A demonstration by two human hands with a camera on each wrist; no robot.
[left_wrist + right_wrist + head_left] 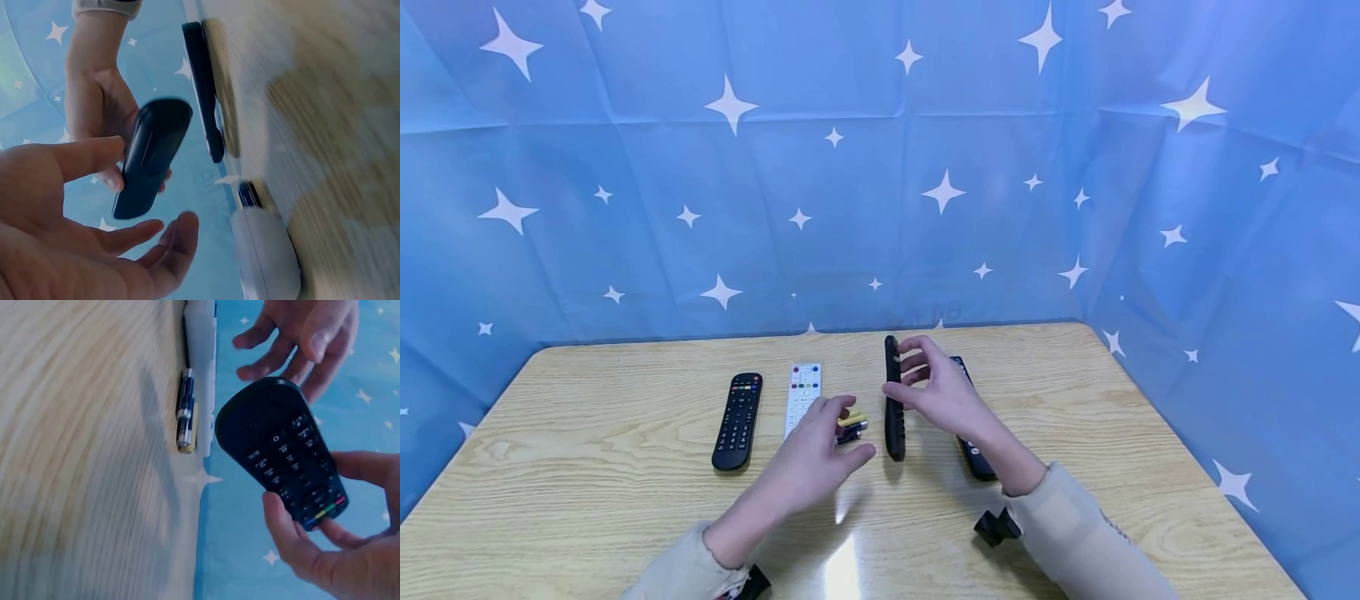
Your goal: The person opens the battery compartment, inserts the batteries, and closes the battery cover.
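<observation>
A black remote control (893,408) stands on edge to the head camera, lifted off the table. My right hand (943,392) pinches it by its edges between thumb and fingers; its buttons and a row of coloured keys face the right wrist camera. My left hand (816,454) is spread beside it, fingers loosely bent, holding nothing. In the left wrist view the smooth back of the remote (153,159) hangs beyond the left thumb. Several batteries (852,427), some yellow and some dark, lie on the table, partly hidden by the left hand.
A white remote (805,387) lies behind the left hand, partly covered. Farther left lies another black remote (737,421). A dark remote (976,458) rests under the right forearm. The wooden table (602,417) meets a blue star-patterned curtain (865,167) at its back edge.
</observation>
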